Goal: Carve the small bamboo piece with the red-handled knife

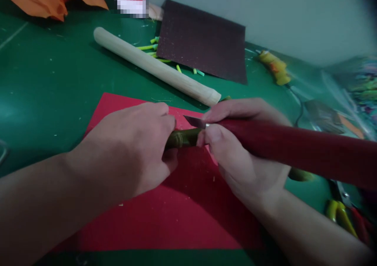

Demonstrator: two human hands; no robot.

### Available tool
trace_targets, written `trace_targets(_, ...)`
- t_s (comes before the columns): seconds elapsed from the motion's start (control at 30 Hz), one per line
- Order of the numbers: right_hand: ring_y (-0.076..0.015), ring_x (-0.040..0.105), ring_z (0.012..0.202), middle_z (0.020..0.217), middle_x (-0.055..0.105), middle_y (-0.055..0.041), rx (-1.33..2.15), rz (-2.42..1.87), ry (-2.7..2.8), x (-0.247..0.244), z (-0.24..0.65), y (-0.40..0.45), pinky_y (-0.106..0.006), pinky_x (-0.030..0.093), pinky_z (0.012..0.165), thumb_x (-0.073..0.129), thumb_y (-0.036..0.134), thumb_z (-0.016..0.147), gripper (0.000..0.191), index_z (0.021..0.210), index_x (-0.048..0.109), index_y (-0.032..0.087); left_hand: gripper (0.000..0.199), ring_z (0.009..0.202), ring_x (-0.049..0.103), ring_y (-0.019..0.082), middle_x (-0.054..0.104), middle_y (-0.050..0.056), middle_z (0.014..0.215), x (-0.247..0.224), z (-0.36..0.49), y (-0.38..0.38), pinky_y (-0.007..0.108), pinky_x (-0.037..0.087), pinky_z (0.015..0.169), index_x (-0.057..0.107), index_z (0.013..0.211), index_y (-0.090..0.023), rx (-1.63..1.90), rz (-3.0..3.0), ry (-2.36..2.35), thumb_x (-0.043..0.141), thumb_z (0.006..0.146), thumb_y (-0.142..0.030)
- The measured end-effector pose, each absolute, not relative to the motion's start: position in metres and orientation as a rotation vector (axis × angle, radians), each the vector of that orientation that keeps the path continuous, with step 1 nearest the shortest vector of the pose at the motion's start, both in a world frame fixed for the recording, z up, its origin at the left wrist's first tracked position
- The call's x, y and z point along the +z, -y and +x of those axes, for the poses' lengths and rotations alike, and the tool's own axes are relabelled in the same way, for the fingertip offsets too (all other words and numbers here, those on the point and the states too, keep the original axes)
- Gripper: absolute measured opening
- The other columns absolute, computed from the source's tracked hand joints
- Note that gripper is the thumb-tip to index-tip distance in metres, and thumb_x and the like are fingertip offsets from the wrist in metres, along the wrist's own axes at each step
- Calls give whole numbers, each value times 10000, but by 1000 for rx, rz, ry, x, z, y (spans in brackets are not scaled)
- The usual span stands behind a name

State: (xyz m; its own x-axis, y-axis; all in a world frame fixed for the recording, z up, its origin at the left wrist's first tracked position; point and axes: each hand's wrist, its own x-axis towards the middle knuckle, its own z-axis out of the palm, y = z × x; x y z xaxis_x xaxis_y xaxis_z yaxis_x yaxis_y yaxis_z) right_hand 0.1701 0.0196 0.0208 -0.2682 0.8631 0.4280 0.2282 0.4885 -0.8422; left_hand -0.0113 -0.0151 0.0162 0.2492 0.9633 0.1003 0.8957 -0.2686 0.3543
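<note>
My left hand (135, 144) is closed around a dark green, stem-like stick (186, 138) with a ring-like joint on it. A short length of the stick shows between my two hands. My right hand (247, 152) grips a knife with a short pointed blade (194, 121) and a long, thick dark red handle (294, 144). The blade points left, just above the stick; whether it touches the stick I cannot tell. My right fingertips are at the stick's right part. Beneath both hands lies a red sheet (165, 222) with small pale shavings on it.
Beyond my hands a pale wooden rod (156, 66) lies slantwise on the green table (59, 69). Behind it is a dark sheet (203, 42) over thin yellow-green sticks. Orange paper (44, 0), a yellow corded tool (275, 67), and yellow-handled tools (341, 217) lie around.
</note>
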Motion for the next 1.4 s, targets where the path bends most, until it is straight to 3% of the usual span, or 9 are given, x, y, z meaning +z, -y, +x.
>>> trace_targets(0.17,-122,664,582,677,705,40,826,-961,1762,23,166,-23,-245,578,548,839,209,758,218,701,632,244,119,789,523,187,537,26,821,8,-7,13,308,364,647,548,809,-214,442,2362,-1672,509,858,-315)
trace_targets(0.33,-92,568,474,499,563,67,839,-942,1735,15,163,-28,-234,551,534,695,145,812,231,615,620,240,118,771,535,224,547,50,800,5,-7,10,345,352,618,526,780,-225,447,2364,-1635,540,831,-331)
trace_targets(0.5,-61,505,446,541,605,76,868,-964,1690,10,162,-27,-227,544,554,697,119,784,219,600,657,231,111,790,541,228,553,54,813,6,-9,6,345,348,616,520,787,-226,446,2327,-1610,555,828,-324)
trace_targets(0.77,-122,658,591,606,655,48,838,-991,1693,10,160,-25,-282,586,622,705,118,789,213,616,658,232,157,750,503,215,524,44,792,3,-9,7,347,316,615,477,765,-229,509,2288,-1580,575,806,-344)
trace_targets(0.9,-160,696,662,546,589,46,829,-1072,1699,12,160,-26,-311,602,682,695,124,779,218,597,658,236,170,738,500,204,535,45,810,2,-9,7,354,345,642,497,768,-221,530,2262,-1555,591,820,-353)
trace_targets(1.13,-117,639,643,602,604,44,853,-1095,1684,15,158,-27,-276,565,672,666,97,760,214,588,651,223,183,886,586,246,605,69,902,1,-10,5,372,426,710,664,868,-208,482,2263,-1450,544,897,-342)
trace_targets(1.33,-76,509,526,546,527,69,900,-998,1724,12,159,-22,-229,458,522,650,72,763,281,541,565,222,163,755,549,194,588,52,843,-3,-11,7,333,394,611,624,752,-206,654,2229,-1446,580,851,-328)
trace_targets(1.4,-77,528,538,562,542,71,928,-1001,1672,10,159,-22,-228,479,539,662,100,773,255,563,589,225,161,762,548,193,598,52,861,-2,-11,7,330,397,616,627,777,-204,645,2237,-1452,580,855,-338)
